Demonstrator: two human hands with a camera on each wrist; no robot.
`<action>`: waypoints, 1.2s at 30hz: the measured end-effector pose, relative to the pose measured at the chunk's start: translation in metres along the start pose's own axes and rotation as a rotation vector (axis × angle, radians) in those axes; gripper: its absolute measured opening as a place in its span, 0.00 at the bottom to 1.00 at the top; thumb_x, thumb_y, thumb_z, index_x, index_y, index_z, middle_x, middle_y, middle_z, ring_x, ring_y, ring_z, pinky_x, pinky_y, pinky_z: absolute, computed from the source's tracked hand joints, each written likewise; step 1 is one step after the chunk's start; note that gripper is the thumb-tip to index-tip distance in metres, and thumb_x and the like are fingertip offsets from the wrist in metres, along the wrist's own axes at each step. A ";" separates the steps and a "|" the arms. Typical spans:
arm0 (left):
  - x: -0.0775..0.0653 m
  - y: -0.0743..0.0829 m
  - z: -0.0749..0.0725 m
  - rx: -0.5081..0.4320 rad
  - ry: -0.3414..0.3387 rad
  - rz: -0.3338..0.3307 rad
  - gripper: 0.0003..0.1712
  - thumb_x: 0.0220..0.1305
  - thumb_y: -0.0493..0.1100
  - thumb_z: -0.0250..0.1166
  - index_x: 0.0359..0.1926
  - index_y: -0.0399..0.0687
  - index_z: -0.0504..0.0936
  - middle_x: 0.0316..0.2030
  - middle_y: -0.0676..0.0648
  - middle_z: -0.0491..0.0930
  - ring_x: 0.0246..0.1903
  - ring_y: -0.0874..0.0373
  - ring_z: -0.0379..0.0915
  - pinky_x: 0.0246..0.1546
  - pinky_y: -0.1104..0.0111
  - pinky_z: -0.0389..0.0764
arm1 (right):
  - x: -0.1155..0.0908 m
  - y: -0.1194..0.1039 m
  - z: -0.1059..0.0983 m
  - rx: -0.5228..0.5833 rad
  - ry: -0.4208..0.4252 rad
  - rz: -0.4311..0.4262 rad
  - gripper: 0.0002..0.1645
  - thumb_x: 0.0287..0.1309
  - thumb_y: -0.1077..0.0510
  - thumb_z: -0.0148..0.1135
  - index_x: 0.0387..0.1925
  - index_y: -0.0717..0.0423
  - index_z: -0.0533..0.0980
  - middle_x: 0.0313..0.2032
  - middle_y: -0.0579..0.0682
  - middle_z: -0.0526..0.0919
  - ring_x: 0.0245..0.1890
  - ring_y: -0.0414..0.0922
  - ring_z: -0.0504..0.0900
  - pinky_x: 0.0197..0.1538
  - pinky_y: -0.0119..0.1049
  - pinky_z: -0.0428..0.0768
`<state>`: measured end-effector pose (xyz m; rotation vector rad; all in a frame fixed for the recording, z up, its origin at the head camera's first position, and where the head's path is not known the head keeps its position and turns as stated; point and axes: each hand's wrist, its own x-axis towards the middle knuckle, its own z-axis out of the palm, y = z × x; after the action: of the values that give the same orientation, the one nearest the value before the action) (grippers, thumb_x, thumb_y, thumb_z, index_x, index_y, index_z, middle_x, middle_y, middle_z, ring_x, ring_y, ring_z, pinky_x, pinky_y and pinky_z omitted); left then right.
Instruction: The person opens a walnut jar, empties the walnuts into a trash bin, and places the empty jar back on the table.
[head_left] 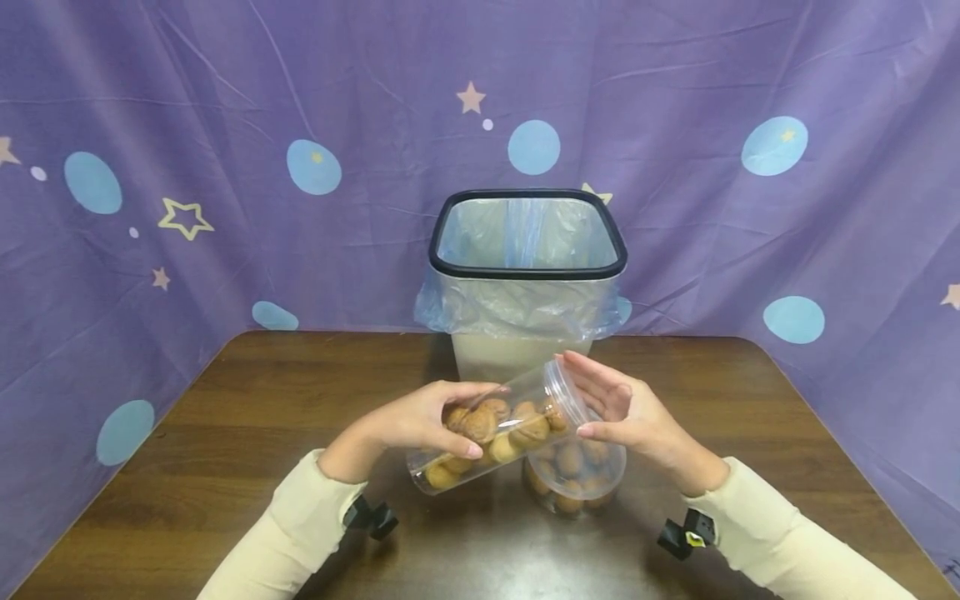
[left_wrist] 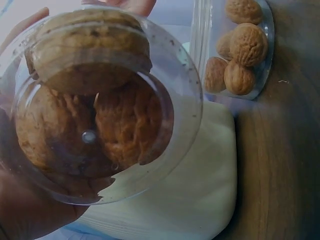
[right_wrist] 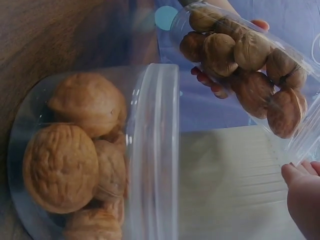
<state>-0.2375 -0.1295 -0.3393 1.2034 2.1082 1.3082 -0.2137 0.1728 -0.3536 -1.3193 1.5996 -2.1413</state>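
Observation:
My left hand grips a clear plastic jar of walnuts from behind and below its middle. The jar tilts, its base low at the left and its ridged, clear top end raised to the right. My right hand spans that top end, fingertips at the upper rim and thumb at the lower one. Under the raised end stands a second clear jar with walnuts inside and a ridged rim. In the left wrist view the held jar's round base shows large, with walnuts against it.
Behind the jars stands a light-coloured bin with a black rim and a translucent bluish liner. The brown wooden table reaches back to a purple curtain with stars and blue spots.

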 end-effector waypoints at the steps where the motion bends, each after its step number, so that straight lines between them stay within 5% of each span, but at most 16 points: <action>1: 0.000 -0.001 0.000 0.004 0.002 0.002 0.43 0.52 0.41 0.72 0.67 0.41 0.63 0.56 0.44 0.75 0.51 0.57 0.73 0.53 0.67 0.74 | 0.000 0.000 0.000 -0.001 -0.007 0.003 0.45 0.51 0.76 0.60 0.68 0.72 0.51 0.68 0.49 0.62 0.67 0.40 0.61 0.66 0.31 0.60; 9: -0.001 -0.002 -0.001 0.096 0.044 -0.008 0.44 0.49 0.44 0.73 0.67 0.43 0.64 0.55 0.44 0.76 0.50 0.58 0.74 0.52 0.67 0.75 | 0.002 -0.004 0.000 -0.040 0.006 0.055 0.44 0.56 0.70 0.60 0.68 0.74 0.47 0.69 0.52 0.60 0.67 0.39 0.61 0.66 0.30 0.60; 15: -0.001 -0.004 0.000 0.150 0.068 -0.037 0.45 0.48 0.45 0.74 0.67 0.48 0.65 0.52 0.49 0.78 0.49 0.60 0.75 0.51 0.67 0.76 | 0.002 -0.011 0.013 -0.185 0.190 0.249 0.42 0.60 0.65 0.58 0.67 0.78 0.47 0.67 0.71 0.55 0.61 0.35 0.68 0.61 0.26 0.67; 20: 0.000 -0.006 0.000 0.177 0.086 -0.050 0.46 0.47 0.46 0.74 0.67 0.51 0.65 0.51 0.51 0.79 0.47 0.61 0.75 0.49 0.67 0.77 | 0.002 -0.016 0.025 -0.272 0.345 0.406 0.40 0.60 0.61 0.58 0.67 0.72 0.52 0.65 0.69 0.61 0.65 0.50 0.64 0.57 0.25 0.69; 26: 0.000 -0.005 0.000 0.208 0.102 -0.069 0.45 0.47 0.48 0.74 0.67 0.52 0.66 0.49 0.51 0.79 0.45 0.61 0.76 0.47 0.68 0.78 | 0.004 -0.016 0.033 -0.198 0.408 0.468 0.39 0.61 0.61 0.56 0.67 0.75 0.52 0.65 0.71 0.59 0.66 0.59 0.59 0.57 0.25 0.69; 36: 0.000 -0.005 0.000 0.230 0.101 -0.052 0.45 0.48 0.50 0.74 0.67 0.50 0.66 0.48 0.48 0.80 0.44 0.60 0.76 0.48 0.68 0.77 | 0.005 -0.015 0.036 -0.100 0.439 0.479 0.41 0.61 0.59 0.57 0.67 0.75 0.50 0.67 0.71 0.55 0.61 0.45 0.68 0.58 0.25 0.69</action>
<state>-0.2402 -0.1304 -0.3435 1.1841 2.3988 1.1507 -0.1854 0.1508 -0.3373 -0.4159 1.9495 -2.1413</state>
